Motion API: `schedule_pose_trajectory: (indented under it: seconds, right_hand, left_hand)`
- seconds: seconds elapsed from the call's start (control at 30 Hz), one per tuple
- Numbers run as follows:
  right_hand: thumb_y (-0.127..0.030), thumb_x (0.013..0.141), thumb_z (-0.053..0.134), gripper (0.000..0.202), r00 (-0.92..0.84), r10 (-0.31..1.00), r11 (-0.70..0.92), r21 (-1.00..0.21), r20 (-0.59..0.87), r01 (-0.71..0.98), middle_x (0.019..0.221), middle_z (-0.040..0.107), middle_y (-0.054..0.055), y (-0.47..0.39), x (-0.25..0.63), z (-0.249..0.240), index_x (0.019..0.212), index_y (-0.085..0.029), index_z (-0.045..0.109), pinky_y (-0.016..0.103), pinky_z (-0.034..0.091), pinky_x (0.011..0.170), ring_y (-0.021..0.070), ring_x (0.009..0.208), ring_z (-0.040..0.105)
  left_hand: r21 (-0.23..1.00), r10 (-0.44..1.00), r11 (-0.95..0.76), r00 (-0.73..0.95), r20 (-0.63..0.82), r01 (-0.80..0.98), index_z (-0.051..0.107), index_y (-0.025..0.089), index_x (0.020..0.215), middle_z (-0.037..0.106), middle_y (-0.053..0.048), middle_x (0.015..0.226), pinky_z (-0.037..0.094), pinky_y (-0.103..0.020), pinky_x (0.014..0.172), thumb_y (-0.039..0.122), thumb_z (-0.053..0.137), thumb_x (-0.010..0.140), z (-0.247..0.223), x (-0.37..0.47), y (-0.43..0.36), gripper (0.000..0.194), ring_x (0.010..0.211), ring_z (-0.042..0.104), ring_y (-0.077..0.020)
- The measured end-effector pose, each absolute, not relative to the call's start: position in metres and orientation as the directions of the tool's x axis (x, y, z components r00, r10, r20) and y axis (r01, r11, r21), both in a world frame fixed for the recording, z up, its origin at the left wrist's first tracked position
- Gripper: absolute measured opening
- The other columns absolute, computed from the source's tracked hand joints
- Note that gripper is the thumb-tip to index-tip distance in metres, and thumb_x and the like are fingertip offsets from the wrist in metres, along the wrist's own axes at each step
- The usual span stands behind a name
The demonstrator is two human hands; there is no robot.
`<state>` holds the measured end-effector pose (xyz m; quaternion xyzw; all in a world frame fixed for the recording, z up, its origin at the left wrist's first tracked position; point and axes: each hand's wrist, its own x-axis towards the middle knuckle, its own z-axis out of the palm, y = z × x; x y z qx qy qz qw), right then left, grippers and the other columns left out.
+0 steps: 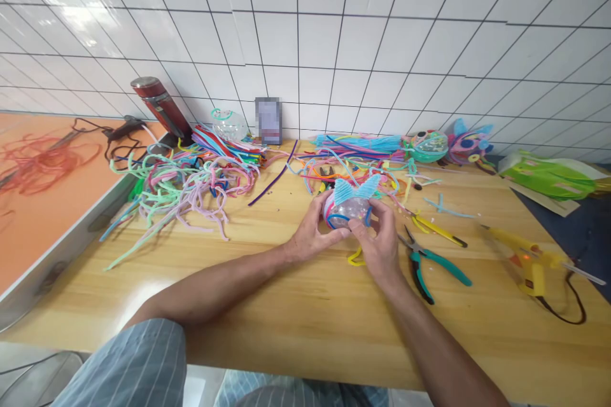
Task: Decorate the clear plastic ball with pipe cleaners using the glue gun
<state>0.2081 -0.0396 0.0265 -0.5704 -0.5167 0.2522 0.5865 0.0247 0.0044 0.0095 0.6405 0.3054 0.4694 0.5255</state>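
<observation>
Across the near edge of the wooden table (281,311), two bare forearms (214,289) extended. The left hand (312,229) and right hand (379,238) jointly grasped a clear plastic ball (356,211) topped with light-blue ribbed fins (356,189), thumbs at its front — a two-sided hold that presumably steadied the round shape and spared the fins. Teal-handled pliers (432,261) lay open to the right, apparently for easy reach. Farther right was a yellow glue gun (529,261), an orange light showing on it; its spot, well apart from the hands, likely limited accidental contact. Beyond the pliers lay a yellow cutter (442,231). Tangled pipe cleaners (181,184) occupied the left side. Straight pipe cleaners (358,142) lay bundled farther back, probably for sorting, beside two decorated balls (427,145). A phone (268,121) leaned on the tiled wall (319,38) — seemingly for viewing from the seat.
</observation>
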Motion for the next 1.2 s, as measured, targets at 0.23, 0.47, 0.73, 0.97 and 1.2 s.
schedule_pose_trajectory:
  seconds: [0.23,0.47,0.73,0.97,1.2]
  right_hand:
    - [-0.071,0.088,0.087,0.070,0.327,0.910,0.182,-0.955,0.254,0.234,0.142,0.074,0.015,-0.0378,0.2077,0.0243,0.137,-0.025,0.067,0.053,0.064,0.106,0.0334,0.127,0.072]
    - [-0.073,0.096,0.080,0.064,0.314,0.909,0.199,-0.947,0.274,0.251,0.144,0.076,0.014,-0.0390,0.2072,0.0207,0.139,-0.026,0.069,0.055,0.063,0.109,0.0344,0.132,0.071]
    - [-0.069,0.102,0.073,0.058,0.278,0.914,0.225,-0.939,0.297,0.261,0.148,0.073,0.014,-0.0395,0.2085,0.0191,0.142,-0.027,0.069,0.055,0.060,0.112,0.0353,0.137,0.069]
    - [-0.063,0.100,0.073,0.059,0.203,0.922,0.268,-0.922,0.330,0.279,0.154,0.070,0.013,-0.0411,0.2104,0.0207,0.149,-0.029,0.067,0.057,0.059,0.116,0.0363,0.143,0.065]
    - [-0.059,0.096,0.082,0.072,0.153,0.902,0.323,-0.865,0.404,0.384,0.155,0.066,0.018,-0.0424,0.2063,0.0244,0.156,-0.026,0.060,0.056,0.065,0.110,0.0368,0.140,0.066]
  left_hand:
    - [0.970,0.917,-0.234,0.315,0.243,-0.066,0.046,0.022,0.164,0.059,-0.019,0.165,0.047,-0.058,0.135,0.067,0.090,0.091,0.0100,0.0275,0.0031,0.096,0.154,0.061,-0.0382]
    - [0.978,0.936,-0.201,0.285,0.209,-0.056,0.046,0.022,0.160,0.062,-0.017,0.162,0.050,-0.054,0.132,0.062,0.091,0.089,0.0092,0.0273,0.0041,0.093,0.150,0.063,-0.0364]
    - [0.977,0.938,-0.215,0.278,0.209,-0.008,0.046,0.021,0.159,0.062,-0.019,0.161,0.050,-0.056,0.132,0.061,0.090,0.090,0.0161,0.0242,0.0023,0.091,0.149,0.063,-0.0379]
    - [0.977,0.948,-0.209,0.236,0.212,-0.037,0.048,0.021,0.156,0.065,-0.018,0.156,0.052,-0.056,0.128,0.068,0.088,0.087,0.0134,0.0269,0.0048,0.093,0.144,0.066,-0.0384]
    - [0.980,0.959,-0.193,0.203,0.199,-0.045,0.051,0.020,0.152,0.069,-0.016,0.149,0.056,-0.049,0.120,0.068,0.085,0.087,0.0118,0.0283,0.0063,0.088,0.137,0.068,-0.0349]
